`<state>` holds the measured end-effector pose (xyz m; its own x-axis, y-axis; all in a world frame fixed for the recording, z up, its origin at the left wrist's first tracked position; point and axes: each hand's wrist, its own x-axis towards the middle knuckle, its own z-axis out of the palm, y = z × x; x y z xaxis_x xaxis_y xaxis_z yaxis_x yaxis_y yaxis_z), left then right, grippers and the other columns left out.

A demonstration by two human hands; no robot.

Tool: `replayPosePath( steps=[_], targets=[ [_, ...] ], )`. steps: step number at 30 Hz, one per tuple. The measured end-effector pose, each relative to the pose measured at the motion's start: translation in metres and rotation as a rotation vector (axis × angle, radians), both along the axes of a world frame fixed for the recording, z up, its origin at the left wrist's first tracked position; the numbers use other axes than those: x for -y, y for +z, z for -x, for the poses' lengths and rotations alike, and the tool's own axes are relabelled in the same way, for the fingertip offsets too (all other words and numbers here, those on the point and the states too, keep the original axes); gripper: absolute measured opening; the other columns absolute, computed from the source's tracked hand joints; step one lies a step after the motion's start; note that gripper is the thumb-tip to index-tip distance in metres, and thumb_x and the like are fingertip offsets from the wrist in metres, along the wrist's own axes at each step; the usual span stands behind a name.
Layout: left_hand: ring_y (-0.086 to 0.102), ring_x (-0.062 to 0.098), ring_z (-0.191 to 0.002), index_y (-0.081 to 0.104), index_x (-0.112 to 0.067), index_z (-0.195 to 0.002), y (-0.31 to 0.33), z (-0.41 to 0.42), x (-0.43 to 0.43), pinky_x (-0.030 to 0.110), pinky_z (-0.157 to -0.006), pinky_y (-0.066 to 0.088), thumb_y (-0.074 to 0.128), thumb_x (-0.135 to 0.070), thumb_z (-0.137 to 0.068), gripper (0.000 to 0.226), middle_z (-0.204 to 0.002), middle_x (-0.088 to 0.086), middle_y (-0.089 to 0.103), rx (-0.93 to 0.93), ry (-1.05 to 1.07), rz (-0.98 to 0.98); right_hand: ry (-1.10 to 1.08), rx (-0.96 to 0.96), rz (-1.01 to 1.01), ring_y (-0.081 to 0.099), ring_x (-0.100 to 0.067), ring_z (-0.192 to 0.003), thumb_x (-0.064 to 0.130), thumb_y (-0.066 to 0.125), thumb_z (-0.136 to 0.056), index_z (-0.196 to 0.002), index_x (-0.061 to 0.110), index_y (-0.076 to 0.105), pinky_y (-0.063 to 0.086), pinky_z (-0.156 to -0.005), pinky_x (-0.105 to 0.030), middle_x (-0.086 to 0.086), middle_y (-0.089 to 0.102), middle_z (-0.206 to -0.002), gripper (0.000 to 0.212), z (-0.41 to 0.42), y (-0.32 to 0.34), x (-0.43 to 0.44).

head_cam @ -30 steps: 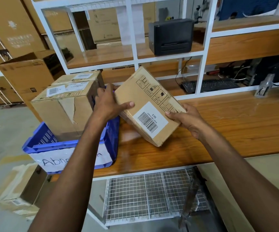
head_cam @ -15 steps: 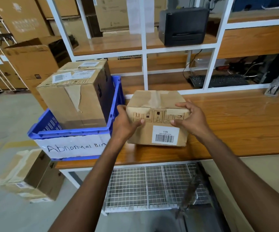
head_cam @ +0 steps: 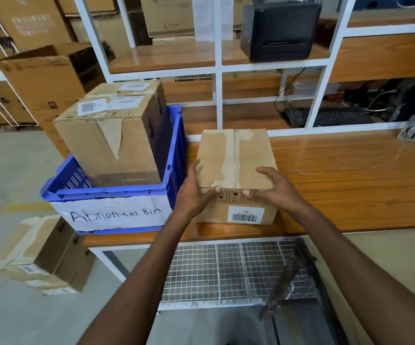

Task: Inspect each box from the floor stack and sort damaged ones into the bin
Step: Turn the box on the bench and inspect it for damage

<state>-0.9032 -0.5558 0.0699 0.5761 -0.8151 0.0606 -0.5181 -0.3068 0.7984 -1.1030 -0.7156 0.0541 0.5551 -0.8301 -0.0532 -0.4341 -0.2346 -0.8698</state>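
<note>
A small taped cardboard box [head_cam: 236, 155] with a barcode label on its near face rests flat on the wooden worktable [head_cam: 350, 175]. My left hand [head_cam: 196, 188] grips its near left corner and my right hand [head_cam: 273, 188] lies over its near right top edge. To the left stands the blue bin [head_cam: 174, 145] labelled "Abnormal Bin", holding a larger box [head_cam: 111, 138] with torn tape and a second box [head_cam: 126, 88] behind it. On the floor at lower left lies the floor stack of boxes [head_cam: 42, 255].
White shelf uprights [head_cam: 217, 70] rise behind the table, with a black printer [head_cam: 279, 31] on the upper shelf and a keyboard [head_cam: 325, 117] below. A wire mesh shelf [head_cam: 226, 272] sits under the table. Large cartons [head_cam: 42, 78] stand at the far left.
The small box went from tilted in the air to flat on the table beside the bin. Both hands have stayed on it, shifting to its near top edge.
</note>
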Motion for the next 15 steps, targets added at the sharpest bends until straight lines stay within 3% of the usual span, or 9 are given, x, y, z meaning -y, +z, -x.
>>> replayPosePath(
  steps=[3, 5, 8, 15],
  targets=[
    [0.046, 0.028, -0.141, 0.048, -0.026, -0.155, -0.004, -0.003, 0.006, 0.047, -0.111, 0.047, 0.086, -0.04, -0.084, 0.082, -0.155, 0.007, 0.045, 0.076, -0.004, -0.032, 0.002, 0.003, 0.106, 0.045, -0.019, -0.134, 0.034, 0.101, -0.062, -0.15, 0.037, 0.054, 0.046, -0.11, -0.037, 0.003, 0.045, -0.145, 0.099, -0.004, -0.002, -0.004],
    [0.048, 0.028, -0.139, 0.056, -0.022, -0.152, -0.005, -0.004, 0.009, 0.047, -0.113, 0.048, 0.086, -0.034, -0.086, 0.073, -0.151, 0.007, 0.05, 0.136, 0.032, 0.006, -0.016, 0.052, 0.139, 0.046, -0.021, -0.137, 0.026, 0.1, -0.067, -0.15, 0.035, 0.056, 0.047, -0.114, -0.041, 0.005, 0.046, -0.142, 0.095, -0.009, -0.005, -0.004],
    [0.051, 0.027, -0.136, 0.058, -0.019, -0.15, -0.002, -0.009, 0.012, 0.048, -0.111, 0.05, 0.083, -0.035, -0.089, 0.068, -0.146, 0.007, 0.051, 0.191, 0.077, 0.071, -0.012, 0.113, 0.155, 0.044, -0.02, -0.14, 0.024, 0.098, -0.07, -0.149, 0.036, 0.057, 0.045, -0.117, -0.048, 0.007, 0.045, -0.147, 0.089, -0.017, -0.004, 0.004],
    [0.049, 0.029, -0.138, 0.057, -0.021, -0.151, 0.013, -0.034, 0.048, 0.048, -0.11, 0.05, 0.08, -0.034, -0.093, 0.064, -0.153, 0.01, 0.043, 0.255, 0.134, 0.155, -0.009, 0.16, 0.272, 0.042, -0.014, -0.141, 0.024, 0.096, -0.072, -0.146, 0.041, 0.057, 0.045, -0.117, -0.042, 0.011, 0.042, -0.153, 0.085, -0.054, 0.017, 0.041]
  ],
)
